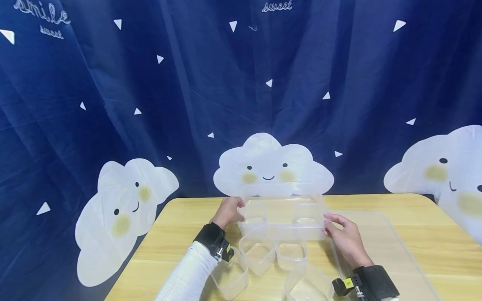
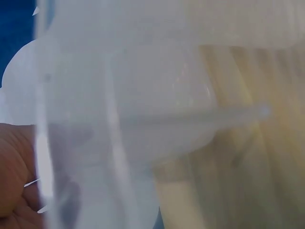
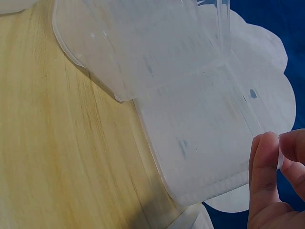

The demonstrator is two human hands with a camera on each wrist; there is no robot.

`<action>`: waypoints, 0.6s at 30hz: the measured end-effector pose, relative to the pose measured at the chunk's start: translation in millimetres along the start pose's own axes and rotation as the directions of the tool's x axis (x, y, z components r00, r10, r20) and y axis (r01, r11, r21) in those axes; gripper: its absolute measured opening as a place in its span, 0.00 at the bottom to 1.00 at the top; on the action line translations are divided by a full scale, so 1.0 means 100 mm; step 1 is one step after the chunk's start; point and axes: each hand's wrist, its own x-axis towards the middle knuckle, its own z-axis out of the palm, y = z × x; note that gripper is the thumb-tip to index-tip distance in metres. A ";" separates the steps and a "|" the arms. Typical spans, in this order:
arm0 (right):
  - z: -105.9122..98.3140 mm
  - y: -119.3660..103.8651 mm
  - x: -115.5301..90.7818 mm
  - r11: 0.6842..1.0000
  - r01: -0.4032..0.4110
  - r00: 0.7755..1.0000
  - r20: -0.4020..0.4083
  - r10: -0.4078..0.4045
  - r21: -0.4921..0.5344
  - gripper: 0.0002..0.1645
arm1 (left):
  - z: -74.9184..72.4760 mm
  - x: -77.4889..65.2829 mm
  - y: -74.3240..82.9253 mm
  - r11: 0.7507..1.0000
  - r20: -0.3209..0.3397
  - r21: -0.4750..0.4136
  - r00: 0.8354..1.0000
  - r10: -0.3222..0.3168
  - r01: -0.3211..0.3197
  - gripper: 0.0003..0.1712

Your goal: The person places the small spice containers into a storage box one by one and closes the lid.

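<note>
A large clear plastic box [image 1: 282,234] is held up over the back of the table between both hands, its long side facing me. My left hand [image 1: 228,212] grips its left end; in the left wrist view the fingers show partly through the cloudy wall. On the right, my right hand [image 1: 347,240] pinches the box's edge between thumb and fingers, as the right wrist view also shows. Two small clear containers [image 1: 306,214] show through or inside the large box. In front stand more small open containers [image 1: 257,255], close to the left forearm.
A large flat translucent lid [image 1: 388,246] lies on the wooden table [image 1: 421,213] to the right, partly under the right wrist. Another small container [image 1: 306,288] stands at the front edge of view. Behind the table hangs a blue curtain [image 1: 211,83] with cloud faces.
</note>
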 end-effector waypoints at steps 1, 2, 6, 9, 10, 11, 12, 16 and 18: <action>0.00 0.00 0.00 1.000 0.001 1.000 -0.002 -0.001 0.000 0.22 | 0.00 0.01 0.00 1.000 0.000 0.000 1.000 0.003 -0.003 0.23; 0.00 0.00 0.00 1.000 0.001 1.000 -0.003 -0.001 0.002 0.22 | 0.00 0.01 0.00 1.000 0.000 0.000 1.000 0.007 -0.007 0.22; 0.00 0.00 -0.01 1.000 0.000 1.000 -0.002 0.000 0.002 0.22 | 0.00 0.00 0.00 1.000 -0.003 -0.011 1.000 0.008 -0.008 0.21; 0.00 0.00 -0.01 1.000 0.003 1.000 -0.002 -0.003 0.000 0.22 | -0.01 -0.01 0.01 1.000 -0.003 -0.021 1.000 0.007 -0.007 0.20; 0.00 0.00 -0.01 1.000 0.005 1.000 -0.002 -0.005 0.001 0.22 | -0.01 -0.01 0.00 1.000 -0.004 -0.023 1.000 0.006 -0.006 0.20; 0.00 -0.01 -0.02 1.000 0.003 1.000 -0.001 -0.003 0.003 0.22 | -0.02 -0.01 0.00 1.000 -0.004 -0.023 1.000 0.008 -0.008 0.19; 0.00 -0.01 -0.02 1.000 0.005 1.000 -0.001 -0.005 0.003 0.22 | -0.02 -0.02 0.00 1.000 -0.007 -0.026 1.000 0.009 -0.010 0.18; 0.00 -0.02 -0.02 1.000 0.003 1.000 -0.003 -0.003 -0.004 0.22 | -0.03 -0.03 0.01 0.999 -0.012 -0.052 1.000 0.002 -0.003 0.14; 0.00 -0.02 -0.02 1.000 -0.002 1.000 -0.004 0.002 -0.006 0.22 | -0.04 -0.03 0.02 0.998 -0.013 -0.068 1.000 0.003 -0.004 0.13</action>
